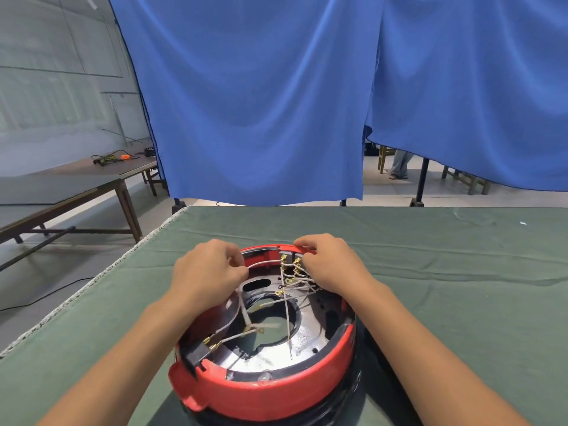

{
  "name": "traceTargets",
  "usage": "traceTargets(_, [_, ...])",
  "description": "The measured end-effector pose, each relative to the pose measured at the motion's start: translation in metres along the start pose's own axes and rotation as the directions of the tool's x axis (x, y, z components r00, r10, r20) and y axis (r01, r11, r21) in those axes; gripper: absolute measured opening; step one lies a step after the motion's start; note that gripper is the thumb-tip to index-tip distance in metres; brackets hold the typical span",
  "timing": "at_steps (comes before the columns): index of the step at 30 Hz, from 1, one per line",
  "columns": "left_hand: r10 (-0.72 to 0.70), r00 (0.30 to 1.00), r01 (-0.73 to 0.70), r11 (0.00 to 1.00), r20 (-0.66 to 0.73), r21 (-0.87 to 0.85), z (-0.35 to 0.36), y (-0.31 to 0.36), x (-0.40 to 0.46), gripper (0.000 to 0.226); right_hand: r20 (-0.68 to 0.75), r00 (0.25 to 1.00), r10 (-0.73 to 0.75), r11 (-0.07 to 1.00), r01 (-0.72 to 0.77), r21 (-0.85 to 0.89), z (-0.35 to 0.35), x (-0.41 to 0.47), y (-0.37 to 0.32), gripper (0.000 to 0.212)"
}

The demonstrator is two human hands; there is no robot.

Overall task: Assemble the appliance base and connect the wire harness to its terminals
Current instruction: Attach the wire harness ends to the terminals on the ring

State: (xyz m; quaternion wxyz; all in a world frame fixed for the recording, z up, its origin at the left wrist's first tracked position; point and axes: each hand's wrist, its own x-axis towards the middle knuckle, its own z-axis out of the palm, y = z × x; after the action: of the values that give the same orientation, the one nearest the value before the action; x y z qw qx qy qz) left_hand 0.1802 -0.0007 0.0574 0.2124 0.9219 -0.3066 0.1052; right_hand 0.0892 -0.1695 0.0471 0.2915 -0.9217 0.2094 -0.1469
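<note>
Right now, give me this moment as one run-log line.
left hand: pinches white wire | right hand: at terminal block, grip unclear | red base: on green cloth
</note>
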Motion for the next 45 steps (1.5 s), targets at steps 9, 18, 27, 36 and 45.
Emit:
traceTargets(9, [0.1, 0.994, -0.106, 0.978, -0.042, -0.181, 0.018, -0.004, 0.006, 0.019, -0.051, 0.999, 0.0, 1.0, 0.0, 0.003, -0.004, 0.0, 0.003, 0.038])
traceTargets(18, [0.088, 0.992, -0.102, 0.978, -0.086, -0.182, 0.018, -0.003, 0.006, 0.012, -0.033, 0.961, -0.274, 0.959, 0.275, 0.067, -0.013, -0.036, -0.04, 0.013])
traceTargets(27, [0.009, 0.979, 0.146, 0.673, 0.206, -0.725, 0.0, -0.006, 0.003, 0.024, 0.301, 0.919, -0.256, 0.966, 0.233, 0.109, 0.003, -0.036, -0.042, 0.022])
traceTargets(36, [-0.057, 0.979, 0.19, 0.607, 0.196, -0.771, -0.001, -0.006, 0.003, 0.03, 0.336, 0.913, -0.229, 0.968, 0.178, 0.177, 0.0, -0.026, -0.037, 0.018])
traceTargets(45, [-0.016, 0.997, 0.052, 0.832, 0.069, -0.552, 0.006, -0.007, 0.001, 0.025, 0.415, 0.882, -0.224, 0.956, 0.115, 0.271, -0.005, -0.034, -0.038, 0.03])
